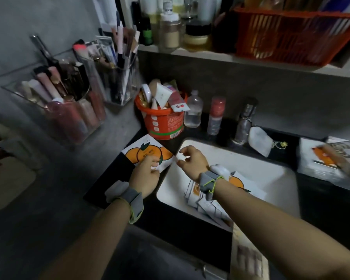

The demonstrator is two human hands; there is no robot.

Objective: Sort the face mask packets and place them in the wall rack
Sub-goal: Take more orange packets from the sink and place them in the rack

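**A:** How far along is the sorting?

**B:** Early, I'd say. Most of it is left. A loose pile of packets (210, 203) lies in the sink (271, 164), partly under the right forearm. I see no packet in the clear wall rack (69, 118) up to the left of the sink.

**A:** And the hands?

**B:** Both are on one orange-print packet (143, 151), which lies on the bench (170, 223) at the sink's left rear corner. The left hand (144, 177) has its fingers curled on the near edge and seems to pinch it. The right hand (192, 161) nips the right corner between thumb and fingertip, above the sink's left rim.

**A:** What do the containers hold?

**B:** The wall rack is crowded with makeup tubes and brushes, so I judge room is tight. The red bucket (164, 124) behind the sink is stuffed with tubes and sachets. The orange basket (291, 37) on the shelf above the sink holds things too blurred to name.

**A:** Anything else waiting?

**B:** A flat stack (327, 158) on the bench right of the sink; it may be more packets, but I cannot tell.
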